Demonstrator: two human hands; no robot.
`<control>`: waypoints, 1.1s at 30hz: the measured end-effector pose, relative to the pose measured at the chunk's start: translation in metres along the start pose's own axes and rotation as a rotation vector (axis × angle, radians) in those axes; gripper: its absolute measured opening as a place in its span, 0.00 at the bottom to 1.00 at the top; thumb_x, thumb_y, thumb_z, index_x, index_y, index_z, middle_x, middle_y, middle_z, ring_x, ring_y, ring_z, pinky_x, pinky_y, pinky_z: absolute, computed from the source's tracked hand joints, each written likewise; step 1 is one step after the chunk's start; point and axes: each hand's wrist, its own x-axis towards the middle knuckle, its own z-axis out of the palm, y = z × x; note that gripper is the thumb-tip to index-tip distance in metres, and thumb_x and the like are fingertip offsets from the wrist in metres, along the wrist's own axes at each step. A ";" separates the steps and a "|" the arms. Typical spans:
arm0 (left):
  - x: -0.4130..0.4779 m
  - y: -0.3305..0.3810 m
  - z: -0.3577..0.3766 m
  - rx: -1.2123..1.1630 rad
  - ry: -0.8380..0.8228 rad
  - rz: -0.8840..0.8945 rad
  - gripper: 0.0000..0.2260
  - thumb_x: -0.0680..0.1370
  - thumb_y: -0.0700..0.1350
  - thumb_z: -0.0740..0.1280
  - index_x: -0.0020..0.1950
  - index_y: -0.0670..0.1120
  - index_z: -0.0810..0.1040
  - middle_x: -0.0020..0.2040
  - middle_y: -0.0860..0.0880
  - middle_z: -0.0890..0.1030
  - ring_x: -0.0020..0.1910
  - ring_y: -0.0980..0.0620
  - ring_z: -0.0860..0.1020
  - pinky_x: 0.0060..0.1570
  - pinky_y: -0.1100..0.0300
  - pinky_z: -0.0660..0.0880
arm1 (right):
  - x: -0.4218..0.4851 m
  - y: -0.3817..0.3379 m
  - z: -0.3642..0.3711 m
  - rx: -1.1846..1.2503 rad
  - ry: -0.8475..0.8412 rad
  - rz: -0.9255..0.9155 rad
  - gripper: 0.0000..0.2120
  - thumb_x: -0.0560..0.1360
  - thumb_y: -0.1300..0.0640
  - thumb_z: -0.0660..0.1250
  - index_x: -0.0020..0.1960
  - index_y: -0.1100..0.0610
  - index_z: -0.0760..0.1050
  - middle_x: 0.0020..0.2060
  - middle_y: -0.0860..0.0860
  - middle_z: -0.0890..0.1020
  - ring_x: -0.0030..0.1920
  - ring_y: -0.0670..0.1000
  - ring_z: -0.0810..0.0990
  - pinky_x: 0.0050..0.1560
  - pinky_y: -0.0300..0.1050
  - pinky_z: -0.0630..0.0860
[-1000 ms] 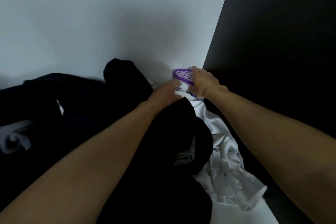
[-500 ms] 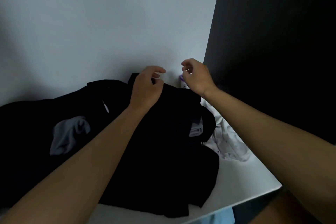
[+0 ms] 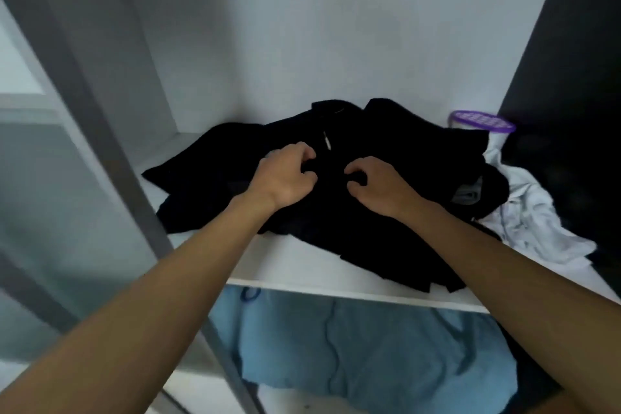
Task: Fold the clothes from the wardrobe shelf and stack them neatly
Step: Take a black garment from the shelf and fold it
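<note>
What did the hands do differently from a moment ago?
The left hand and the right hand moved away from the purple-lidded tub in the back right corner and came toward the person. Both now grip the black clothes in the middle of the pile. The tub stayed in its corner, and the white garment stayed on the right of the shelf.

Head view. My left hand (image 3: 285,178) and right hand (image 3: 376,183) lie side by side, slightly apart, on the black clothes pile (image 3: 369,239), the fingers of both curled into its cloth. The pile rests on the white shelf (image 3: 295,265). At 3 o'clock of the pile, touching it, lies a crumpled white garment (image 3: 534,222); at 1 o'clock stands a purple-lidded container (image 3: 482,121). At 6 o'clock, below the shelf, is blue cloth (image 3: 369,346).
</note>
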 end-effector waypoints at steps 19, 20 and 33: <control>-0.126 -0.108 -0.043 1.143 -0.188 0.185 0.11 0.77 0.52 0.60 0.45 0.50 0.80 0.42 0.49 0.83 0.43 0.47 0.81 0.37 0.55 0.62 | -0.040 -0.050 0.050 -0.131 -0.100 0.158 0.24 0.78 0.57 0.65 0.73 0.57 0.67 0.63 0.59 0.75 0.61 0.58 0.76 0.61 0.54 0.77; -0.126 -0.111 -0.044 1.140 -0.174 0.181 0.10 0.77 0.52 0.61 0.42 0.50 0.79 0.42 0.50 0.83 0.42 0.48 0.81 0.36 0.55 0.62 | -0.039 -0.053 0.049 -0.121 -0.079 0.131 0.24 0.79 0.58 0.65 0.74 0.57 0.66 0.65 0.58 0.74 0.63 0.58 0.75 0.63 0.53 0.75; -0.113 -0.167 -0.085 0.682 -0.126 -0.108 0.10 0.77 0.53 0.58 0.43 0.49 0.73 0.37 0.50 0.75 0.37 0.47 0.73 0.41 0.53 0.66 | 0.007 -0.101 0.082 -0.572 -0.176 0.010 0.22 0.81 0.50 0.62 0.74 0.49 0.68 0.72 0.51 0.71 0.70 0.55 0.69 0.70 0.57 0.66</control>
